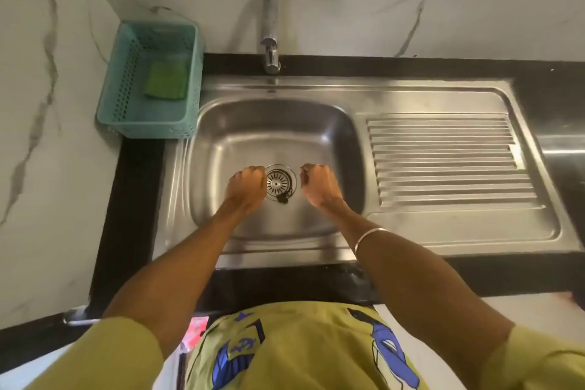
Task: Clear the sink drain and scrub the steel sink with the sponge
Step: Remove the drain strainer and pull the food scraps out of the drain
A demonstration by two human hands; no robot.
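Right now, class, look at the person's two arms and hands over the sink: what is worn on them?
Both forearms and hands are bare. The left hand wears nothing visible. The right hand is also bare, but a thin silver bangle circles that forearm. Yellow-green sleeves cover the upper arms, matching the printed yellow-green top with blue figures.

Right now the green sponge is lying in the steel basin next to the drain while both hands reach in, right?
Not quite. The head view shows the green sponge lying in the teal basket left of the sink, not in the basin. Both hands do flank the drain.
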